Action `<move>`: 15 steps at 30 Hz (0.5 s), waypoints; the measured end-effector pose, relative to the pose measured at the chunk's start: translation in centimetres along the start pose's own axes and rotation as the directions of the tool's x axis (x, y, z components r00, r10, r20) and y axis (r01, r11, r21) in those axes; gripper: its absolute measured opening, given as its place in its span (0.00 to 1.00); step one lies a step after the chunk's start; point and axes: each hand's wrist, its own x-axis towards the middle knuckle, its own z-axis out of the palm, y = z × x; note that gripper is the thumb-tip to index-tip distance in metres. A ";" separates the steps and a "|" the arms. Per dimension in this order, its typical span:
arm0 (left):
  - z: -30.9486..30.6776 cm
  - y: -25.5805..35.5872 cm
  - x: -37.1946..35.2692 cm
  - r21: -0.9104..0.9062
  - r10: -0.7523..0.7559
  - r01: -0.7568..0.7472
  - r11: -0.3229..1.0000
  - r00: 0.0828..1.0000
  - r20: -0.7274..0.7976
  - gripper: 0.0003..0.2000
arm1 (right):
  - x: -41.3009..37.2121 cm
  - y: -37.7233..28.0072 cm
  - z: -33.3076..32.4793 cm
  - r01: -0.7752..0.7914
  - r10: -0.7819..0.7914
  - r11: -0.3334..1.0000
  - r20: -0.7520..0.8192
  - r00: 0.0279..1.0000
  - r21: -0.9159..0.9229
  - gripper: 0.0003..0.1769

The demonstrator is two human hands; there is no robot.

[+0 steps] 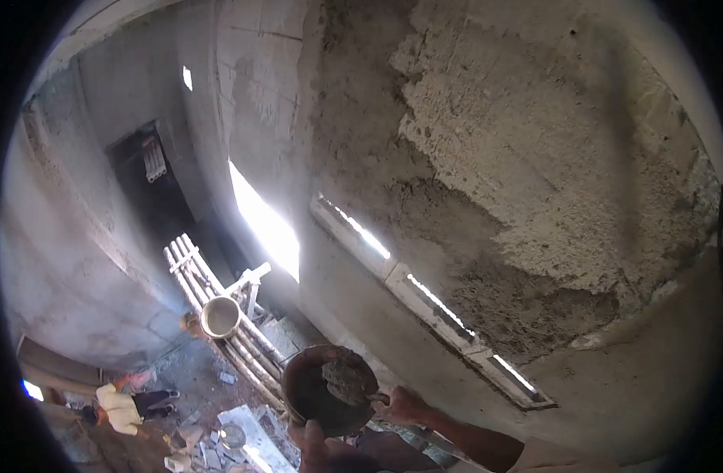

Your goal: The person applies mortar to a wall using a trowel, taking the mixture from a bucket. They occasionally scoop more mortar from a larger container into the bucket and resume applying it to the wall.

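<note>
A round, dark mortar pan (292, 384) is tilted in front of me, with grey mortar inside. My left hand (313, 445) is closed on its near rim. My right hand (402, 407) grips the short handle of a trowel (347, 381), whose blade is inside the pan and coated with mortar. To the upper right is the wall, where dark wet plaster (361, 118) borders a lighter rough patch (519, 158).
A bamboo-pole scaffold (255, 359) runs below, with a second bucket (220, 317) on it. Narrow window slots (440, 303) cut the wall. A person in a light shirt (119, 408) is on the floor below, near rubble and boards (255, 441).
</note>
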 end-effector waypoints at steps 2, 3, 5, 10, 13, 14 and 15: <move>-1.7 -0.9 -0.1 -0.045 -0.035 0.034 0.998 0.999 -0.035 0.31 | 0.8 -2.7 -4.0 -0.099 0.097 0.994 0.043 0.994 0.049 0.22; -3.2 -1.7 -0.7 -0.068 -0.059 0.055 0.996 0.997 -0.058 0.32 | 1.1 -4.1 -6.3 -0.031 0.032 0.999 -0.009 0.999 0.031 0.24; -9.4 -7.1 -0.9 0.190 0.105 -0.101 0.977 0.994 -0.007 0.31 | 1.7 -7.3 -11.6 0.119 -0.135 0.983 -0.109 0.985 -0.142 0.26; -18.7 -11.9 -2.2 0.104 0.108 -0.080 0.991 0.948 -0.301 0.07 | -0.4 -17.4 -24.1 0.419 -0.469 0.852 -0.102 0.877 -0.313 0.22; -17.2 -6.3 -4.7 0.025 -0.046 0.076 0.997 0.797 -0.602 0.05 | -1.5 -21.3 -30.2 0.699 -0.706 0.679 0.059 0.706 -0.225 0.21; -21.6 -11.0 -3.8 0.132 0.038 0.075 0.988 0.720 -0.693 0.07 | -2.3 -23.0 -31.8 0.730 -0.729 0.671 0.066 0.681 -0.127 0.21; -26.9 -15.1 -3.9 0.165 0.047 0.086 0.983 0.744 -0.666 0.10 | -3.1 -24.8 -33.3 0.754 -0.751 0.656 0.072 0.656 -0.028 0.21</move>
